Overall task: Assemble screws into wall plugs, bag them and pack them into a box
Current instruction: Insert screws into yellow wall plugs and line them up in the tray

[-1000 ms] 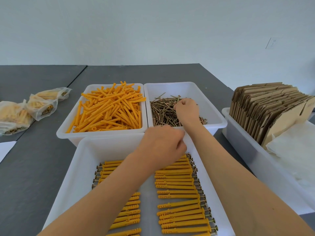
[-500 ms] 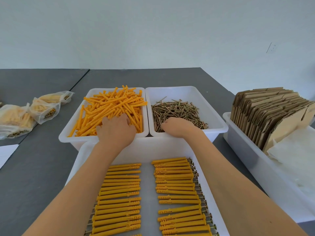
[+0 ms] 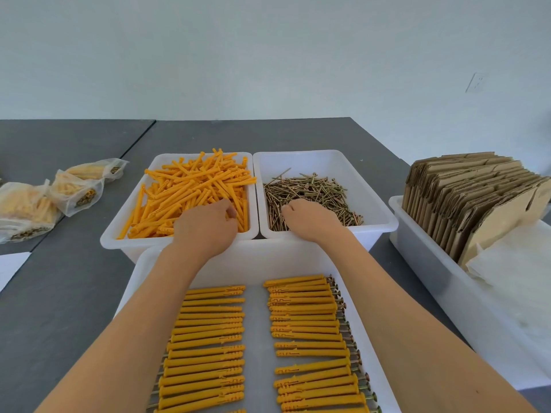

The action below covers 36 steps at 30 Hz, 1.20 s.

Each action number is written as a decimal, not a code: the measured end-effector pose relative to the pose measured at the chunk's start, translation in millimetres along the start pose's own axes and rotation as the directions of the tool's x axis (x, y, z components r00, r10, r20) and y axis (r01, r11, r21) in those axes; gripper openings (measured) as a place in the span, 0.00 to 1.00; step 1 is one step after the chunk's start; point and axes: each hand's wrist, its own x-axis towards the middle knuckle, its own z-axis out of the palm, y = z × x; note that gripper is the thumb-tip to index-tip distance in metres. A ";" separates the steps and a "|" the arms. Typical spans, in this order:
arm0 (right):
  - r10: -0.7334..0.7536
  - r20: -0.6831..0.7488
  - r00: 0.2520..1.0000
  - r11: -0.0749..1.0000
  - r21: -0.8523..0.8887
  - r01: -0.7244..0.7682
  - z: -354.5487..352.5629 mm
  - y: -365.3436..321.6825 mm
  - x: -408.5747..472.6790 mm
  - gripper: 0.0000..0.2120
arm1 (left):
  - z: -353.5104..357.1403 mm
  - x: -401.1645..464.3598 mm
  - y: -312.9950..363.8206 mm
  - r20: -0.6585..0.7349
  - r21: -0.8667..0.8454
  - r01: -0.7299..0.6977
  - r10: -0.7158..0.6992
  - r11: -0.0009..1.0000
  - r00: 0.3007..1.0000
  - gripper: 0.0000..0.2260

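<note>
A pale wall backs the dark grey desk point(image 3: 74, 293). Since half a second ago the left hand point(image 3: 205, 225) has shifted rightward in the wall plugs point(image 3: 190, 195), fingers curled on one; the right hand point(image 3: 310, 217) stays curled into the screws point(image 3: 313, 186), grasp unclear. Assembled plugs point(image 3: 307, 323) lie crosswise in the near tray point(image 3: 262, 263).

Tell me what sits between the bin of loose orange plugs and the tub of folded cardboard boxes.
In the head view, the white bin of screws sits between the plug bin and the cardboard tub, with the right hand reaching into it.
</note>
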 end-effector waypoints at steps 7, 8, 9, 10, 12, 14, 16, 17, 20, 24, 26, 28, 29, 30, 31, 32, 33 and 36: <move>0.052 -0.234 0.971 0.991 0.133 -0.021 -1.6 1.4 -3.3 0.06 | 3.3 -2.8 3.1 -0.125 -0.105 -0.002 -0.011 0.994 0.992 0.09; 0.057 -0.259 0.964 0.989 0.149 -0.019 -2.9 0.4 -4.2 0.07 | 4.2 -3.7 4.1 -0.193 -0.120 -0.008 -0.015 0.993 0.981 0.09; 0.066 -0.280 0.958 0.986 0.168 -0.019 -3.9 -0.6 -4.9 0.09 | 4.7 -4.1 5.4 -0.262 -0.126 -0.020 -0.014 0.992 0.965 0.11; 0.076 -0.293 0.953 0.982 0.190 -0.020 -4.4 -1.6 -5.2 0.12 | 4.8 -4.4 6.7 -0.323 -0.123 -0.035 -0.006 0.992 0.946 0.12; 0.089 -0.293 0.952 0.976 0.217 -0.024 -3.4 -1.7 -4.8 0.14 | 4.5 -4.5 8.6 -0.412 -0.107 -0.084 0.033 0.991 0.911 0.12; 0.083 -0.267 0.960 0.979 0.202 -0.028 -2.1 0.1 -1.9 0.14 | 4.3 -4.7 9.9 -0.455 -0.109 -0.150 0.085 0.983 0.887 0.11; 0.068 -0.245 0.967 0.981 0.192 -0.020 -2.4 1.4 0.2 0.15 | 4.4 -5.8 11.3 -0.473 -0.113 -0.204 0.128 0.972 0.872 0.11; 0.055 -0.253 0.966 0.983 0.185 -0.007 -2.8 1.4 0.9 0.16 | 4.5 -6.2 12.0 -0.475 -0.131 -0.224 0.137 0.966 0.870 0.11; 0.013 -0.329 0.944 0.984 0.172 0.047 -3.1 0.9 0.2 0.17 | 5.0 -5.7 12.9 -0.453 -0.244 -0.251 0.119 0.937 0.883 0.10; -0.020 -0.384 0.923 0.987 0.140 0.080 -2.1 0.6 -1.0 0.17 | 5.9 -5.0 9.2 -0.433 -0.282 -0.324 0.182 0.903 0.883 0.08; -0.027 -0.413 0.911 0.994 0.087 0.069 -1.1 -0.5 -1.8 0.17 | 5.4 -6.7 8.4 -0.429 -0.261 -0.374 0.239 0.890 0.871 0.08; -0.034 -0.444 0.896 0.999 -0.004 0.036 0.5 -2.9 -2.9 0.17 | 5.1 -7.4 7.7 -0.435 -0.233 -0.406 0.279 0.884 0.856 0.10; -0.039 -0.461 0.887 0.999 -0.039 0.023 1.2 -4.2 -3.5 0.18 | 5.0 -7.5 7.1 -0.440 -0.224 -0.412 0.286 0.883 0.851 0.10; -0.045 -0.478 0.877 0.998 -0.066 0.015 1.7 -5.3 -4.2 0.18 | 5.1 -7.5 6.7 -0.447 -0.218 -0.413 0.286 0.884 0.848 0.10; -0.054 -0.494 0.868 0.996 -0.087 0.012 2.0 -5.9 -4.5 0.19 | 5.3 -7.7 6.4 -0.453 -0.212 -0.409 0.282 0.887 0.846 0.10; -0.067 -0.504 0.861 0.995 -0.102 0.018 2.2 -5.9 -4.5 0.19 | 5.5 -8.1 6.2 -0.457 -0.205 -0.403 0.277 0.892 0.845 0.10; -0.083 -0.505 0.859 0.994 -0.108 0.033 2.2 -5.6 -4.2 0.18 | 5.6 -8.7 6.1 -0.461 -0.197 -0.398 0.274 0.896 0.844 0.09; -0.131 -0.500 0.856 0.991 -0.074 0.109 0.9 -4.9 -3.8 0.13 | 5.6 -9.8 6.4 -0.469 -0.181 -0.394 0.273 0.901 0.840 0.08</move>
